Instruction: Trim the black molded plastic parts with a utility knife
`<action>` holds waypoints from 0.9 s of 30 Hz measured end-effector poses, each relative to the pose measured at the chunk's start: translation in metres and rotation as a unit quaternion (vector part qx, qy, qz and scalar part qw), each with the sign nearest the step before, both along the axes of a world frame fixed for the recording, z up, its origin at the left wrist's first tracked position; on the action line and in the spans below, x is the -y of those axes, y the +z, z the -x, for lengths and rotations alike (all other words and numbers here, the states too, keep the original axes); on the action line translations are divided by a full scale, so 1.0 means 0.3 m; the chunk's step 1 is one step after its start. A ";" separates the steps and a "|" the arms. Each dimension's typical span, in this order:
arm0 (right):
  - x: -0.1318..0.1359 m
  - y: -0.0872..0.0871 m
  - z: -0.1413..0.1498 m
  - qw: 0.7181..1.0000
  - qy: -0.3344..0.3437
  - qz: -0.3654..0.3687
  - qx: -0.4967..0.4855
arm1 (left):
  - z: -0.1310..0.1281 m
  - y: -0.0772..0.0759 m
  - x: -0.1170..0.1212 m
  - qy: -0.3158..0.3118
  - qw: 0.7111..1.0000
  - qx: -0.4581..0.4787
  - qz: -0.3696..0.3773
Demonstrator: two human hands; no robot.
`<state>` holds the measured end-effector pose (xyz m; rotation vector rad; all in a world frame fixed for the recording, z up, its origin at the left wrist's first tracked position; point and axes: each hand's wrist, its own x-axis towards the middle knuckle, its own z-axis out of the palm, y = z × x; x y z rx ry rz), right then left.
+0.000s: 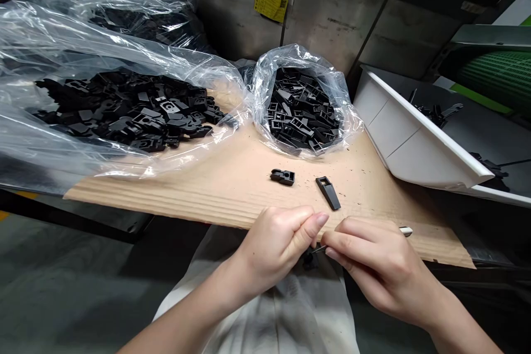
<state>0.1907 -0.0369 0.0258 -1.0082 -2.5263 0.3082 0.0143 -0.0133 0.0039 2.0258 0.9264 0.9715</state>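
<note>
My left hand (277,246) is closed around a small black plastic part (310,260), most of which the fingers hide. Pinched in my right hand (373,257) is a slim tool with a thin metal tip (319,250), and its whitish rear end (406,230) sticks out behind the knuckles. The metal tip meets or nearly meets the black part; I cannot tell which. Just beyond the hands, a tapered black piece (328,193) with a square opening lies on the cardboard (232,193). To its left rests a short, blocky black piece (282,177).
A large clear bag (224,74) of black parts lies open at the left. A smaller open bag (350,121) of tapered pieces stands at the back. On the right, a white bin (398,133) holds black parts. A white cloth (257,321) covers my lap below the cardboard's edge.
</note>
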 end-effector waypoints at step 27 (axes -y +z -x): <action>0.039 0.022 0.005 0.988 -0.057 0.141 -0.023 | -0.007 -0.028 0.017 0.034 0.995 -0.011 -0.090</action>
